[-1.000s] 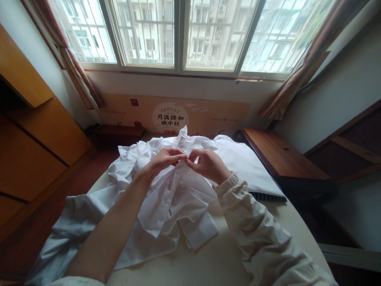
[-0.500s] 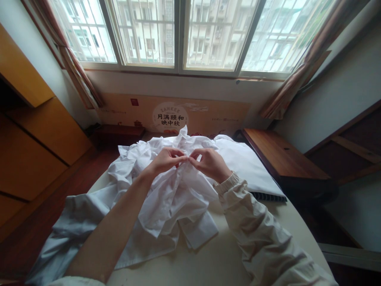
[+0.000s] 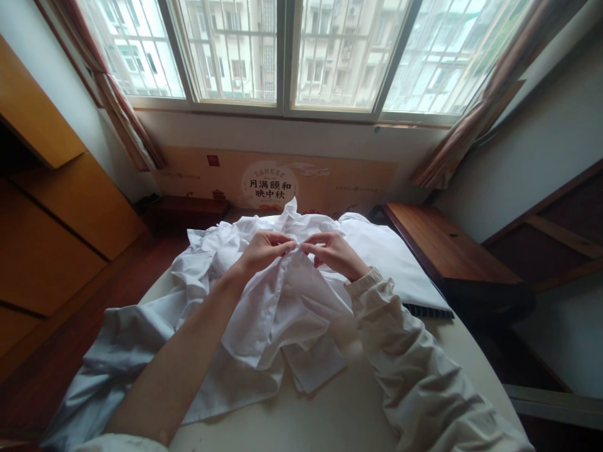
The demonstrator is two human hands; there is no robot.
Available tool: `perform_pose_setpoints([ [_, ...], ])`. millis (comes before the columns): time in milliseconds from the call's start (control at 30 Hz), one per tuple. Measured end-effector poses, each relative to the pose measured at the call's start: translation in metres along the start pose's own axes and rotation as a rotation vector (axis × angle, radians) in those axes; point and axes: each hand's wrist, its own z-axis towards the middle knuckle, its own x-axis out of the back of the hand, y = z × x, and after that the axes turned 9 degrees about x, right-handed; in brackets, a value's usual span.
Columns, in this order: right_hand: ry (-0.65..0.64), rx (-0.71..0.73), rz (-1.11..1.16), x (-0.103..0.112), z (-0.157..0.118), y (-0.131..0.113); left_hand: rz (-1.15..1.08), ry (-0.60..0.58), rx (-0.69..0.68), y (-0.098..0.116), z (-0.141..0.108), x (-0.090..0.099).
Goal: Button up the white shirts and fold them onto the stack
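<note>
A crumpled white shirt with a buttoned front strip lies spread on a pale round table. My left hand pinches the shirt near its upper end, fingertips pressed together. Close against it, my right hand grips the same spot of cloth between thumb and forefinger. Whatever small part sits between the fingertips is too small to make out. Part of the shirt stands up in a peak just beyond my hands, and one side of the fabric hangs over the table's left edge.
Folded white cloth rests on the table's right side, over a dark striped item. A wooden cabinet top stands behind it at right. Yellow-brown cupboards line the left. A barred window and a printed cardboard panel are at the back.
My right hand has shifted slightly up and right, its fingers straighter. The front of the shirt below my hands is pulled flatter, showing more of the button strip. My left hand has barely moved.
</note>
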Motion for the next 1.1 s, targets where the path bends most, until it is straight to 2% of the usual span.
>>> perform_pose_setpoints([
  [100,-0.008,-0.044,0.059,0.001,0.001,0.003,-0.050,-0.021,0.026,-0.002,0.001,-0.002],
  [233,0.001,-0.008,0.022,-0.001,0.001,0.007,-0.078,-0.021,0.052,-0.007,0.003,-0.003],
  [400,0.056,0.123,-0.226,-0.010,-0.002,0.008,-0.136,-0.058,0.040,-0.010,0.004,-0.002],
  [600,0.187,0.277,-0.441,-0.022,-0.003,0.005,-0.263,-0.108,0.107,-0.007,0.004,-0.004],
  [767,0.201,0.271,-0.374,-0.026,-0.001,0.010,-0.309,-0.122,0.163,-0.006,0.002,-0.006],
  [933,0.230,0.294,-0.322,-0.028,0.001,0.013,-0.365,-0.184,0.204,-0.009,0.001,-0.006],
  [1100,0.236,0.309,-0.281,-0.031,0.002,0.017,-0.436,-0.244,0.190,-0.019,0.002,-0.006],
])
